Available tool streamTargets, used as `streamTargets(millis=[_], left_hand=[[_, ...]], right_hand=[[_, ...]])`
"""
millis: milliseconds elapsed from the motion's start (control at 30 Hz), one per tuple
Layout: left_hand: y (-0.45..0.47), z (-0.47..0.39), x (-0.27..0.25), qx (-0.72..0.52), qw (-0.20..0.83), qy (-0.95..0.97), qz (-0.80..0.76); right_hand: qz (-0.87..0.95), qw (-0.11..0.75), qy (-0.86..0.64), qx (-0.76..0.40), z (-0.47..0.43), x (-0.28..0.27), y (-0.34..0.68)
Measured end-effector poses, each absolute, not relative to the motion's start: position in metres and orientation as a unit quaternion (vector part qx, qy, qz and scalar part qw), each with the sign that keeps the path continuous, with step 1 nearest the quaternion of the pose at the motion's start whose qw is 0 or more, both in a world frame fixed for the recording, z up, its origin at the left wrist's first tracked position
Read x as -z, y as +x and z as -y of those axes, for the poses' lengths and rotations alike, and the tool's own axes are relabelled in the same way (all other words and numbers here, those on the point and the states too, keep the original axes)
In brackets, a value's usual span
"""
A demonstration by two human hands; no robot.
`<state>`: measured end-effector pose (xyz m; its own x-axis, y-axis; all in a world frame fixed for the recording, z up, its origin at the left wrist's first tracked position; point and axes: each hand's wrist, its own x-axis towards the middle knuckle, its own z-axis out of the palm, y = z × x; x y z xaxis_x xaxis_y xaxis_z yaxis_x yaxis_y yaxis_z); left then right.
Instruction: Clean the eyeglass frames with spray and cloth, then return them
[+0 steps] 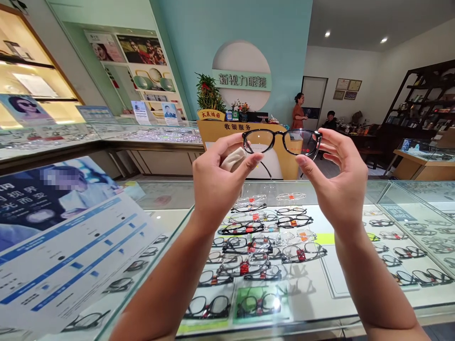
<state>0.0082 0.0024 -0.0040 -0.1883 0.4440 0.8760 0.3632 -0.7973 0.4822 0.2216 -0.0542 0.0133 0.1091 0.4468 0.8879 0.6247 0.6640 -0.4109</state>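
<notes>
Held up in front of me is a pair of eyeglasses with a dark frame and printing on the right lens. My left hand pinches its left end between thumb and fingers. A pale cloth is tucked in that same hand. At the other end of the frame, my right hand grips the rim and hinge with thumb and fingertips. The temples hang down behind the lenses, one partly hidden. Below both hands, rows of eyeglasses with red tags lie in the glass display case.
A printed sign board stands at the left on the glass. Beyond is a cashier counter with a plant. Two people are at the back right, one person standing. More display cases line the left.
</notes>
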Motion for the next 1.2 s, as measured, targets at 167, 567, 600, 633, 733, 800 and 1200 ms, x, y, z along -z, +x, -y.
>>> streamTargets(millis=[167, 567, 600, 633, 733, 800, 1200], left_hand=[[0.008, -0.008, 0.005, -0.712, 0.011, 0.632, -0.307], [0.007, -0.012, 0.008, -0.723, -0.013, 0.618, -0.309], [0.007, -0.011, 0.008, -0.721, -0.015, 0.619, -0.311], [0.007, -0.011, 0.008, -0.719, -0.018, 0.62, -0.314], [0.007, -0.009, 0.008, -0.715, -0.029, 0.622, -0.318], [0.007, -0.008, 0.008, -0.715, -0.033, 0.622, -0.317], [0.005, -0.009, 0.009, -0.713, -0.061, 0.625, -0.313]], right_hand=[[0.66, 0.624, -0.401, 0.116, 0.053, -0.011, 0.218], [0.657, 0.614, -0.406, 0.16, 0.05, -0.011, 0.219], [0.657, 0.614, -0.408, 0.159, 0.05, -0.011, 0.219], [0.657, 0.614, -0.409, 0.156, 0.051, -0.011, 0.219], [0.655, 0.617, -0.413, 0.142, 0.052, -0.012, 0.22], [0.656, 0.618, -0.414, 0.126, 0.052, -0.012, 0.221], [0.671, 0.601, -0.428, 0.074, 0.046, -0.011, 0.226]])
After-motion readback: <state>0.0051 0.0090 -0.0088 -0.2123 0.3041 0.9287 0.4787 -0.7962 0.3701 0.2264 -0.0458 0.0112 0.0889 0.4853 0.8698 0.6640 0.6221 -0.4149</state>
